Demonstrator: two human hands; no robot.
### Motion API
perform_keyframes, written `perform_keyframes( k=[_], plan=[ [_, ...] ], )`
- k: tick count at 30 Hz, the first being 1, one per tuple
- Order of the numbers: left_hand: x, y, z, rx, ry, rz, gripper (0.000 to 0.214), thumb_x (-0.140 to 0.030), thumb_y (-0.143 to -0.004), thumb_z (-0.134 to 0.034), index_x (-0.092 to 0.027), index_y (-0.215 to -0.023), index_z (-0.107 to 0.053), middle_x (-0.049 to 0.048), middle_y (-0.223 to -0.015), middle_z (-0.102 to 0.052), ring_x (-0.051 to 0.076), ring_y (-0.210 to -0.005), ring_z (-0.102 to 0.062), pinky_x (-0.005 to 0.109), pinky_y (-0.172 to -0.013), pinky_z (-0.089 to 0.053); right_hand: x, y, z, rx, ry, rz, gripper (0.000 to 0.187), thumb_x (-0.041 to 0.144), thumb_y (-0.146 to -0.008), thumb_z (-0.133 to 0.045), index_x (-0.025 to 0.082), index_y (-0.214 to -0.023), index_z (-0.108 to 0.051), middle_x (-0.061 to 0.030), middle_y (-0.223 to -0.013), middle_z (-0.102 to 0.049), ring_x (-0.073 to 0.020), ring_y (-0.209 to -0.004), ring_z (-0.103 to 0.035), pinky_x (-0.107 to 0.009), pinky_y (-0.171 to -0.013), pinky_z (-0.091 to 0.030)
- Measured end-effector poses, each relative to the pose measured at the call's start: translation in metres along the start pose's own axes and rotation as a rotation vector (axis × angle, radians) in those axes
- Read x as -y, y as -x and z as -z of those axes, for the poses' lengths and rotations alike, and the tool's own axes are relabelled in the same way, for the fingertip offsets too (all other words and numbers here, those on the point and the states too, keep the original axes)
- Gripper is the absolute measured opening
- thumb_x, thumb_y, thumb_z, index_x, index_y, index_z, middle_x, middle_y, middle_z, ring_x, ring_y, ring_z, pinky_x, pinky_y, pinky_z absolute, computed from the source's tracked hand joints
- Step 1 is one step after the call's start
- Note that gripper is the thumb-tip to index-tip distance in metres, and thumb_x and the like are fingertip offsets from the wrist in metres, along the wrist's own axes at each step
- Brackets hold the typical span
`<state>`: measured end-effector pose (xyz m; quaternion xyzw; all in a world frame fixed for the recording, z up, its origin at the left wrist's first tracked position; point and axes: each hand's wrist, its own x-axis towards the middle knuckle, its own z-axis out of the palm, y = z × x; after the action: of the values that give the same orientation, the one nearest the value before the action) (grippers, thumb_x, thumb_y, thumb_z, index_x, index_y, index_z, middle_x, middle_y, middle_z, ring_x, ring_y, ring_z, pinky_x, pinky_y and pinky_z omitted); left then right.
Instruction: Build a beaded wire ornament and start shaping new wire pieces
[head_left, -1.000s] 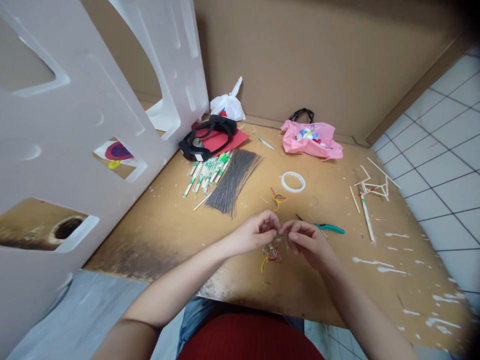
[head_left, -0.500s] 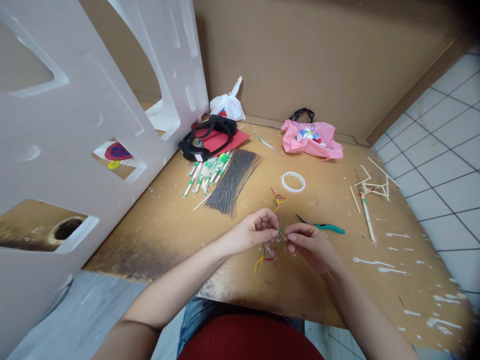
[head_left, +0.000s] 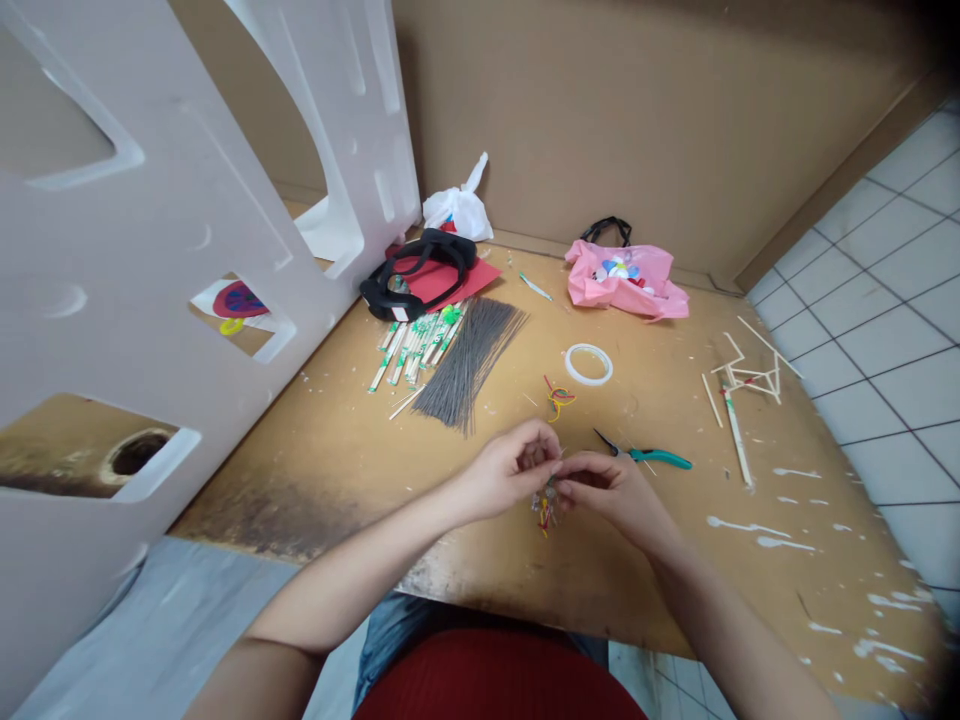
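Observation:
My left hand (head_left: 512, 468) and my right hand (head_left: 611, 497) meet fingertip to fingertip just above the brown board (head_left: 315, 450). Both pinch a small bundle of red, yellow and green wire pieces (head_left: 545, 505) that hangs between them. The fingers of each hand are curled closed on it. Teal-handled pliers (head_left: 646, 456) lie on the board just beyond my right hand. A few loose coloured wire loops (head_left: 558, 396) lie a little past my left hand.
A fan of grey wire rods (head_left: 466, 362) and green-printed sticks (head_left: 412, 345) lie at centre left. A tape ring (head_left: 588, 364), pink bag (head_left: 625, 279), white bag (head_left: 456, 210), black strap (head_left: 409, 272) on red paper, stick frame (head_left: 742, 384). White foam panel (head_left: 150, 260) stands left.
My hands have drawn closer together, and the wire bundle hangs more tightly bunched under the fingertips than before. Nothing else on the board has moved.

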<state>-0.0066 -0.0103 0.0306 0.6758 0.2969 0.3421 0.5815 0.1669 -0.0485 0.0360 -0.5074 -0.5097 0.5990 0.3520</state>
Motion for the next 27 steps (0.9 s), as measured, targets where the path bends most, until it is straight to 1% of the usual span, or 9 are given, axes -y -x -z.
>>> perform_keyframes(
  k=[2,6,8,11,12,15,19,23,27],
  plan=[
    [0.001,0.000,-0.001,0.004,0.010,0.006,0.013,-0.025,-0.080,-0.055,-0.015,-0.083,-0.048,-0.0044,-0.065,-0.046,0.005,-0.053,-0.039,0.017,-0.049,-0.032,-0.002,0.000,-0.002,0.012,0.017,0.023,0.016,0.031,-0.068,-0.071,0.018,-0.078,-0.067,0.0014,-0.062,-0.063,-0.0111,-0.055,-0.059,-0.026,-0.056,-0.049],
    [0.002,0.001,-0.003,0.049,0.080,0.042,0.017,-0.030,-0.081,-0.055,-0.015,-0.085,-0.048,-0.0045,-0.061,-0.048,0.006,-0.051,-0.045,0.018,-0.049,-0.035,-0.006,0.000,-0.004,-0.013,0.077,0.068,0.015,0.032,-0.071,-0.068,0.018,-0.076,-0.065,0.0007,-0.065,-0.063,-0.0101,-0.055,-0.057,-0.024,-0.055,-0.047],
    [0.002,0.000,-0.002,0.031,0.078,0.033,0.018,-0.032,-0.082,-0.054,-0.015,-0.086,-0.049,-0.0031,-0.064,-0.051,0.006,-0.053,-0.047,0.018,-0.050,-0.036,-0.005,0.001,-0.003,-0.028,0.092,0.076,0.016,0.034,-0.073,-0.066,0.018,-0.077,-0.064,0.0004,-0.065,-0.062,-0.0102,-0.056,-0.056,-0.025,-0.055,-0.047],
    [0.002,-0.003,0.003,-0.038,-0.061,-0.006,0.017,-0.031,-0.084,-0.051,-0.014,-0.088,-0.055,-0.0007,-0.070,-0.054,0.006,-0.057,-0.045,0.019,-0.053,-0.036,-0.002,0.004,0.000,-0.048,0.090,0.100,0.019,0.036,-0.075,-0.064,0.018,-0.077,-0.061,0.0002,-0.065,-0.061,-0.0111,-0.057,-0.056,-0.026,-0.056,-0.048],
    [0.002,-0.004,0.004,-0.038,-0.126,-0.022,0.017,-0.029,-0.083,-0.051,-0.014,-0.089,-0.057,-0.0002,-0.072,-0.054,0.007,-0.058,-0.045,0.019,-0.054,-0.036,-0.001,0.004,0.002,-0.049,0.089,0.112,0.019,0.037,-0.076,-0.063,0.018,-0.076,-0.060,0.0001,-0.065,-0.060,-0.0114,-0.058,-0.057,-0.026,-0.057,-0.048],
    [0.005,-0.005,0.005,0.023,-0.265,-0.082,0.016,-0.023,-0.081,-0.052,-0.014,-0.091,-0.060,0.0000,-0.073,-0.054,0.007,-0.060,-0.045,0.019,-0.055,-0.036,-0.001,0.005,0.005,-0.035,0.090,0.130,0.018,0.037,-0.078,-0.062,0.019,-0.077,-0.059,-0.0003,-0.066,-0.061,-0.0118,-0.059,-0.058,-0.026,-0.058,-0.048],
    [0.009,-0.004,0.003,0.042,-0.301,-0.101,0.014,-0.019,-0.078,-0.052,-0.014,-0.088,-0.061,-0.0004,-0.071,-0.055,0.008,-0.060,-0.048,0.019,-0.056,-0.037,-0.004,0.004,0.007,-0.044,0.105,0.136,0.017,0.036,-0.079,-0.061,0.019,-0.078,-0.059,-0.0004,-0.066,-0.062,-0.0119,-0.060,-0.058,-0.027,-0.059,-0.049],
    [0.008,-0.003,0.002,0.044,-0.296,-0.092,0.012,-0.019,-0.077,-0.053,-0.014,-0.085,-0.061,-0.0004,-0.070,-0.057,0.007,-0.058,-0.048,0.018,-0.055,-0.037,-0.003,0.004,0.007,-0.082,0.153,0.139,0.018,0.037,-0.077,-0.062,0.019,-0.077,-0.060,-0.0005,-0.065,-0.062,-0.0125,-0.060,-0.058,-0.027,-0.060,-0.049],
    [0.007,-0.002,0.001,0.041,-0.308,-0.093,0.010,-0.019,-0.077,-0.053,-0.015,-0.083,-0.060,-0.0009,-0.069,-0.057,0.006,-0.057,-0.048,0.017,-0.054,-0.037,-0.001,0.004,0.006,-0.085,0.156,0.129,0.020,0.038,-0.077,-0.062,0.019,-0.077,-0.061,-0.0009,-0.066,-0.062,-0.0129,-0.061,-0.059,-0.028,-0.061,-0.049]
  ],
)
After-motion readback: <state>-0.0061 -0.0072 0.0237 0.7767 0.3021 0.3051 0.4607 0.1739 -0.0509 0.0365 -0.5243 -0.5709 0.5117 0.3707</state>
